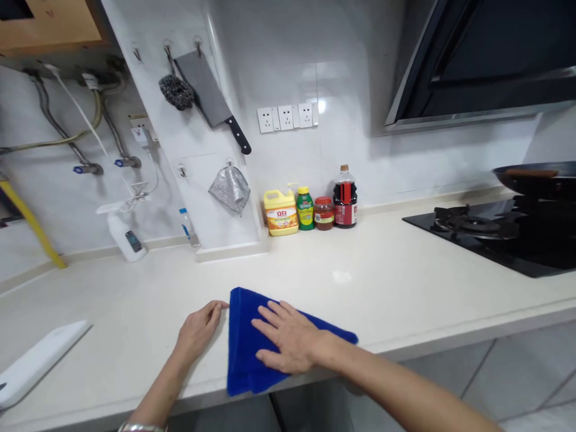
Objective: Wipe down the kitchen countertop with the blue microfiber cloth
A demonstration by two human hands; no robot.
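A blue cloth (245, 348), folded into a rough triangle, lies on the pale countertop (373, 282), and its lower edge hangs slightly over the front. My right hand (288, 339) presses flat on top of it with the fingers spread. Beside the cloth's left edge, my left hand (200, 329) rests on the counter with its fingers curled in. One of its fingertips reaches the cloth's edge, and I see nothing held in that hand.
Against the wall stand a yellow detergent jug (281, 213), a green bottle (305, 210), a red-lidded jar (324, 214) and a dark sauce bottle (345, 201). A gas stove (477, 225) with a wok (540, 177) is at right. A cleaver (204, 87) hangs above; a white board (40, 360) lies left.
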